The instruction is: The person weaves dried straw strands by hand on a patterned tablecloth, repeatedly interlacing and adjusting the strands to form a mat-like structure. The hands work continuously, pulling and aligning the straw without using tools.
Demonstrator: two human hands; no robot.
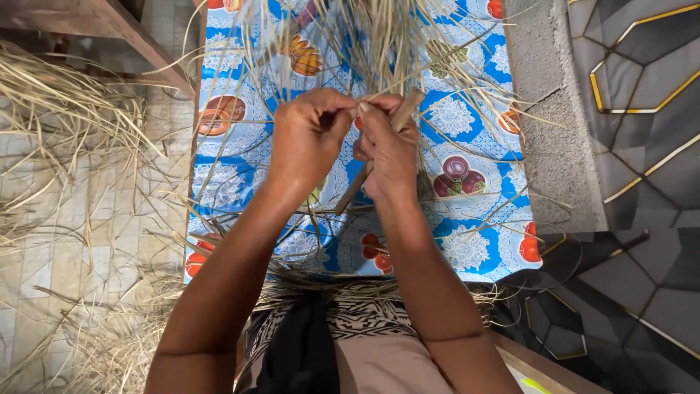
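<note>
My left hand (306, 135) and my right hand (388, 146) meet over a blue and white table cover printed with fruit (467, 248). The left hand's fingers pinch thin dry straw strands (343, 44) that fan upward from between the hands. A brown wooden stick (403, 113) is gripped in my right hand; it runs slantwise, its lower end poking out below the palm. Both hands touch the same bundle of strands.
Loose dry straw (58, 109) lies heaped on the pale tiled floor at the left. A grey concrete block (547, 109) borders the cover on the right, with dark gold-lined flooring (642, 87) beyond. A wooden bench leg (124, 29) is at top left. Patterned cloth (364, 314) covers my lap.
</note>
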